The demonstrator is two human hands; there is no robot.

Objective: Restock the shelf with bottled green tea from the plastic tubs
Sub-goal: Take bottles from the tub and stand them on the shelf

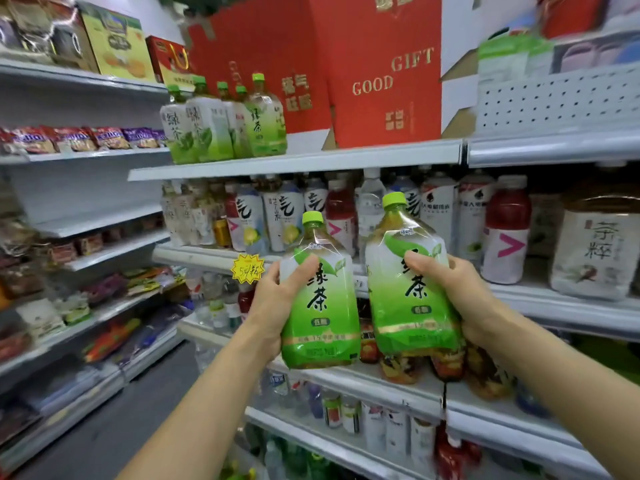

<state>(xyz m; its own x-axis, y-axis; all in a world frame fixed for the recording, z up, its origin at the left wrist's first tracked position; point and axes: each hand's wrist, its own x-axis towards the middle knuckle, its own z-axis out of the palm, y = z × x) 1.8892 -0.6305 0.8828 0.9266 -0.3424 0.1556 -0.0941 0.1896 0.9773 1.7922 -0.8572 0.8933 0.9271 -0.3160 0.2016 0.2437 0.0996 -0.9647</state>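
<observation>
White metal shop shelves fill the head view, packed with drinks in front of me and snack bags on the rack to my left. On the upper shelf (pixel 311 161) a cluster of green tea bottles (pixel 221 126) stands upright beside a big red gift box (pixel 374 71) lettered "GOOD GIFT". A yellow starburst price tag (pixel 247 268) hangs on a lower shelf edge.

My left hand (pixel 273 303) grasps one green tea bottle (pixel 320 303), thumb across the label front and fingers wrapped round its side. My right hand (pixel 464 299) grasps a second green tea bottle (pixel 412 282) the same way. Both bottles are held in the air in front of the middle shelves, upright with a slight tilt, nearly side by side. Each has a lime-green cap, amber tea showing at the shoulder, and a label fading from white to green with dark characters.
</observation>
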